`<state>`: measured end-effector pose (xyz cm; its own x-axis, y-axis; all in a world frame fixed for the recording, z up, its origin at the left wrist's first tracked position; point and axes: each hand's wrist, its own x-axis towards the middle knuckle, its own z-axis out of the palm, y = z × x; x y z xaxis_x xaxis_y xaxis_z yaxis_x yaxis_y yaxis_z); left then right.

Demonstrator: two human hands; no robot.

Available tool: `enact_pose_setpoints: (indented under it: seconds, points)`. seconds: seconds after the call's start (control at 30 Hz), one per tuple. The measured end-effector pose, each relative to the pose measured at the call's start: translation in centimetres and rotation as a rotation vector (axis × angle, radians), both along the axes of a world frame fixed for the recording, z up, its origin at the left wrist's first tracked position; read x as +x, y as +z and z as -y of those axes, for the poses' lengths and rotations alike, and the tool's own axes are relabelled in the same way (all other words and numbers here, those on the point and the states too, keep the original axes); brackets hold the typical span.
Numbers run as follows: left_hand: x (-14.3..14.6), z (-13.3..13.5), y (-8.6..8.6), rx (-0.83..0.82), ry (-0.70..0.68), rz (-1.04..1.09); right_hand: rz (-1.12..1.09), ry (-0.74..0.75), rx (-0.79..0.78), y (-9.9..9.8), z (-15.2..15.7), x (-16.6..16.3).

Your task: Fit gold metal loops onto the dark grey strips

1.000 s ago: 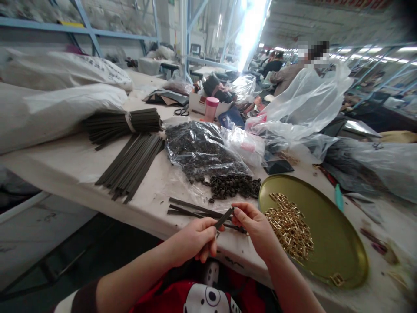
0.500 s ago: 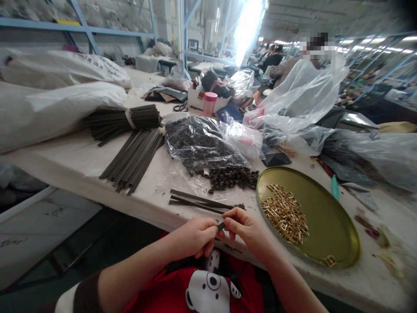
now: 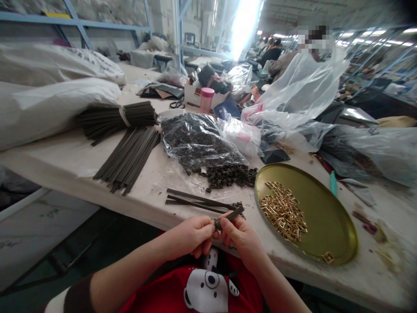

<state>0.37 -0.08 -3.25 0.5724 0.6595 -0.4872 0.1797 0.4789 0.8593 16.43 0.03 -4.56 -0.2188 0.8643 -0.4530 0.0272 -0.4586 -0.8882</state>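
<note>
At the table's front edge my left hand [image 3: 199, 234] pinches the end of a dark strap [image 3: 235, 213], where a small piece sits that I cannot make out clearly. My right hand [image 3: 240, 237] is closed on the same strap, its thumb on top, and the strap's free end points up to the right. Just beyond my hands lie several dark straps [image 3: 192, 201] with small fittings at their right ends. To the right, a gold round tray [image 3: 329, 217] bears a heap of gold metal buckles [image 3: 283, 213] and a few near its front rim.
A clear plastic bag [image 3: 202, 139] of small dark loops spills some loops [image 3: 228, 176] onto the table. Leftward lie loose straps [image 3: 128, 158] and a tied bundle [image 3: 137, 114]. Behind stand a pink-lidded jar [image 3: 206, 100] and plastic bags. A person [image 3: 282, 63] is farther back.
My right hand has turned and shifted along the strap, so that more of it shows, pointing up to the right. The left hand keeps its pinch. The view has shifted slightly.
</note>
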Motion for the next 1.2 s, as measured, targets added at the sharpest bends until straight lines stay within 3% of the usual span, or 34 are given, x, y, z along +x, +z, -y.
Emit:
enact_pose_setpoints:
  seconds: [0.17, 0.4, 0.47, 0.63, 0.73, 1.03, 1.2]
  points:
    - [0.0, -0.2, -0.3, -0.121, -0.005, 0.023, 0.159, -0.052, 0.083, -0.2, -0.2, 1.1]
    - [0.9, -0.5, -1.1, -0.083, 0.079, 0.024, 0.074, -0.078, 0.030, -0.5, -0.1, 0.5]
    - [1.2, -0.5, -1.2, -0.062, 0.105, 0.104, -0.081, -0.128, -0.071, -0.9, 0.0, 0.2]
    - [1.3, -0.3, -1.4, -0.095, 0.136, 0.300, -0.629, -0.210, -0.534, -1.8, 0.1, -0.3]
    - [1.2, -0.5, -1.5, -0.119, 0.147, 0.339, -0.767, -0.202, -0.624, -1.8, 0.1, -0.5]
    - [0.5, -0.4, -1.7, -0.080, -0.004, 0.212, -0.756, -0.313, -0.587, -1.9, 0.3, -0.6]
    - [-0.9, -0.2, -1.1, 0.055, -0.009, 0.008, -0.540, -0.421, -0.306, -1.6, 0.8, 0.7]
